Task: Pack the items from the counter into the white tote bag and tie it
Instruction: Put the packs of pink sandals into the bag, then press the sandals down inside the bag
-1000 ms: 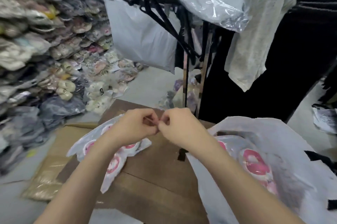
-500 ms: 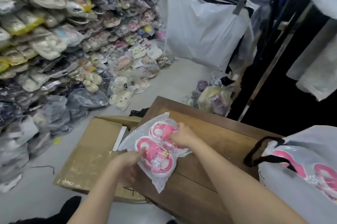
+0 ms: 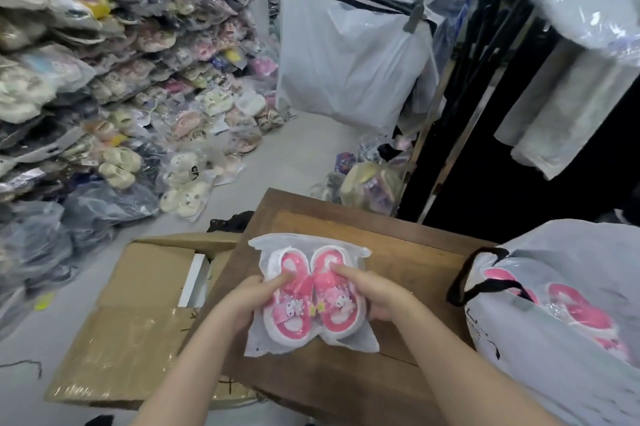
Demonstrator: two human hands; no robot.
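Note:
A clear plastic packet with a pair of pink slippers (image 3: 309,290) is held just above the brown wooden counter (image 3: 408,252). My left hand (image 3: 247,301) grips its left side and my right hand (image 3: 377,294) grips its right side, thumbs pressing on top. The white tote bag (image 3: 554,349) with black handles sits at the counter's right end. Another packet of pink slippers shows through its thin wall.
An open cardboard box (image 3: 145,314) stands on the floor left of the counter. Stacked bagged slippers (image 3: 114,86) fill the left wall. A large white hanging bag (image 3: 349,65) and a clothes rack (image 3: 485,44) stand behind the counter.
Both hands went from pinching together in front of me to the slipper packet; they have turned it square and lifted it, one hand on each side. The view has swung left.

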